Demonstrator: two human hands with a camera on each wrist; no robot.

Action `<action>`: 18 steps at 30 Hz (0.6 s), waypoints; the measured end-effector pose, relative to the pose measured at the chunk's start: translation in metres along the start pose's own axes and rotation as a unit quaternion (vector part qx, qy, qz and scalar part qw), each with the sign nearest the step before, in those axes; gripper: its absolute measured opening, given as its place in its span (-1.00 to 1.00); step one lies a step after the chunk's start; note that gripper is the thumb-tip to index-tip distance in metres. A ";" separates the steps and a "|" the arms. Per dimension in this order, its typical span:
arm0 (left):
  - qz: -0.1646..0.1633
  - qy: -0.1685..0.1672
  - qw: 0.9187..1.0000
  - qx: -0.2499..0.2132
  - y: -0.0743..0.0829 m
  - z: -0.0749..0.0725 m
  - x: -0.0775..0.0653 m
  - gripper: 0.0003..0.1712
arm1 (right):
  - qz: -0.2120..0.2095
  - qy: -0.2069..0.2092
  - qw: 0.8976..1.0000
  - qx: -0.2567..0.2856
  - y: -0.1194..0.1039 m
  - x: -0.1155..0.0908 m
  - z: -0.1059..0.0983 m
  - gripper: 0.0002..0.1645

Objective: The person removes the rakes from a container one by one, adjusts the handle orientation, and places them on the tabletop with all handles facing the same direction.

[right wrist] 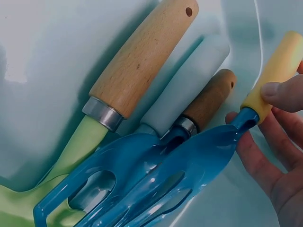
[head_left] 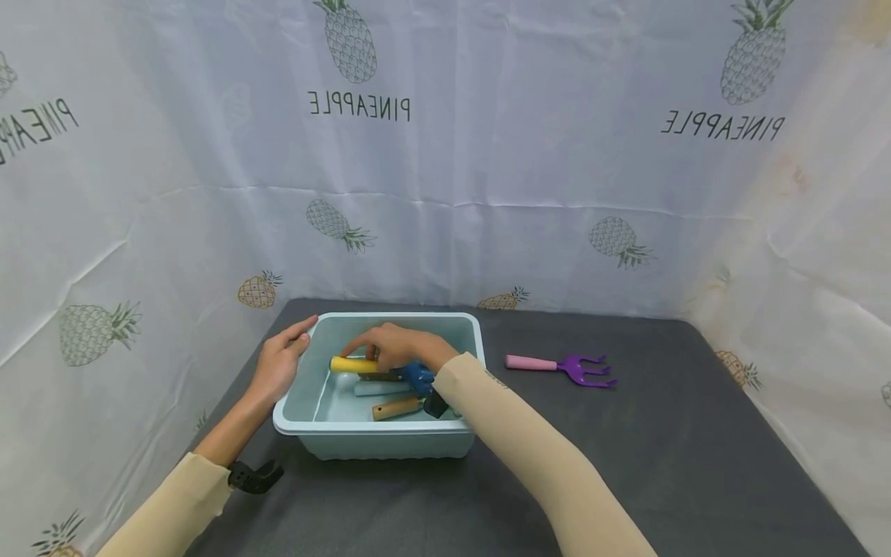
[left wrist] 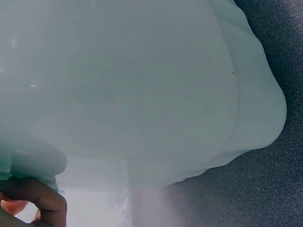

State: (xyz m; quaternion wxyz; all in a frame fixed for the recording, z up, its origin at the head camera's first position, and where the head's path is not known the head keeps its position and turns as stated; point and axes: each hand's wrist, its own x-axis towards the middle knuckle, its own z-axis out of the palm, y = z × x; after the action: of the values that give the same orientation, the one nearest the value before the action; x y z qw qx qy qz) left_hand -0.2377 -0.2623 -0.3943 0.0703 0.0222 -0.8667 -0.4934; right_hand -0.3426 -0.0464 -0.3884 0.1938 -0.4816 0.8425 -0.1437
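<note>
My left hand (head_left: pixel 276 367) grips the left rim of a pale green plastic basin (head_left: pixel 376 427); the left wrist view shows mostly the outside of its wall (left wrist: pixel 142 94), with a bent finger (left wrist: pixel 52 201) at lower left. Inside the basin, my right hand (head_left: pixel 398 346) holds the yellow handle (right wrist: pixel 279 61) of a blue slotted garden tool (right wrist: pixel 203 146), thumb on one side and fingers on the other. Beside it lie a green tool with a wooden handle (right wrist: pixel 142 56), a pale blue handle (right wrist: pixel 189 85) and a darker wooden handle (right wrist: pixel 208 99). Their heads partly overlap.
A purple hand fork (head_left: pixel 581 370) with a pink handle lies on the dark grey table (head_left: pixel 661 449), right of the basin. A white curtain (head_left: pixel 452 155) with pineapple prints hangs behind the table and along both sides.
</note>
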 end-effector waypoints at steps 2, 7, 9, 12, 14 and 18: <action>0.001 0.001 1.000 -0.001 -0.001 0.000 0.000 -0.43 | 0.000 0.000 1.000 0.006 0.000 0.000 0.000 -0.19; 0.001 -0.002 1.000 -0.002 -0.001 -0.001 0.000 -0.43 | -0.003 -0.005 1.000 0.020 0.001 0.001 0.000 -0.19; -0.002 -0.003 1.000 -0.001 -0.001 -0.001 0.000 -0.43 | -0.006 -0.005 1.000 0.023 0.001 0.000 0.000 -0.19; -0.006 -0.005 1.000 -0.003 -0.001 -0.001 0.000 -0.43 | -0.010 -0.004 1.000 0.024 0.000 0.000 -0.002 -0.20; -0.008 -0.005 1.000 -0.004 -0.001 -0.001 0.000 -0.43 | -0.012 -0.003 1.000 0.022 -0.001 -0.001 -0.003 -0.21; -0.006 -0.001 1.000 -0.002 -0.001 -0.001 0.000 -0.43 | -0.021 0.004 1.000 0.021 -0.005 -0.004 -0.009 -0.23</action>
State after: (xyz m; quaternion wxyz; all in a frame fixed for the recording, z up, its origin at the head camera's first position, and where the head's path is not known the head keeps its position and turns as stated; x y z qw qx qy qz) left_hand -0.2375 -0.2636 -0.3943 0.0661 0.0267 -0.8657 -0.4955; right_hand -0.3415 -0.0451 -0.3780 0.1980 -0.4943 0.8297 -0.1674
